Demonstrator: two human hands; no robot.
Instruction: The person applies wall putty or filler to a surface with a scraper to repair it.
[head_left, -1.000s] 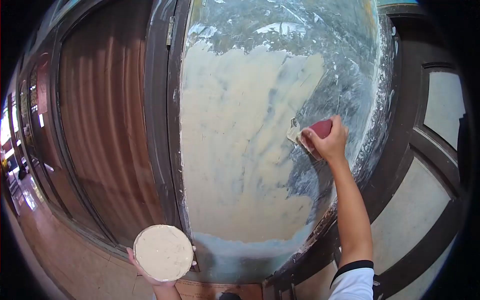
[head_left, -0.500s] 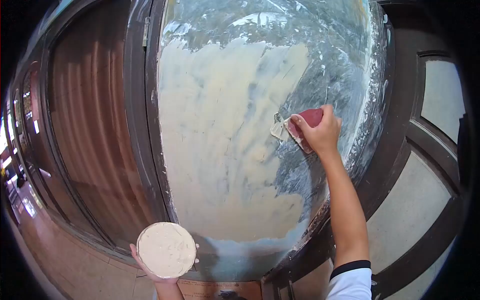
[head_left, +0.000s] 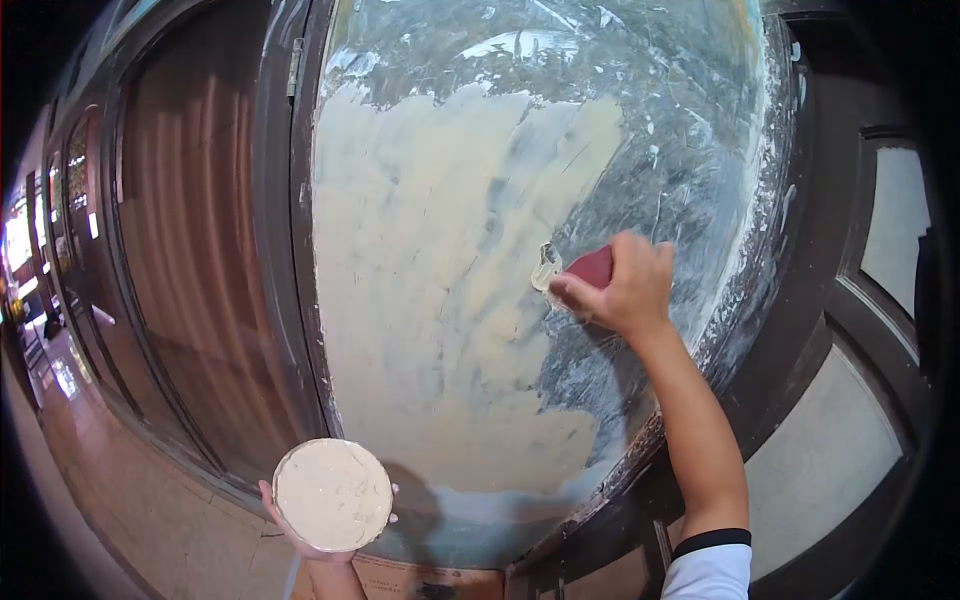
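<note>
A dark red putty spreader is gripped in my right hand, fingers over its top and thumb beneath. Its left edge, partly hidden, is at a dab of wet putty on the wall panel. Smooth cream putty coats the left and middle of that panel; the right and top show bare grey, scuffed surface. Low on the left, my left hand supports a round tub from below, with fingertips showing at its side. Cream putty fills it, its surface pitted on the right.
Left of the panel stands a dark frame with a hinge, beside glass with a brown curtain behind. A dark panelled door stands at right. Cardboard lies at the bottom, and tiled floor spreads at lower left.
My right hand and the spreader have moved slightly left and down across the panel, and the spreader has turned. The tub stays almost in place in my left hand. The view has shifted a little.
</note>
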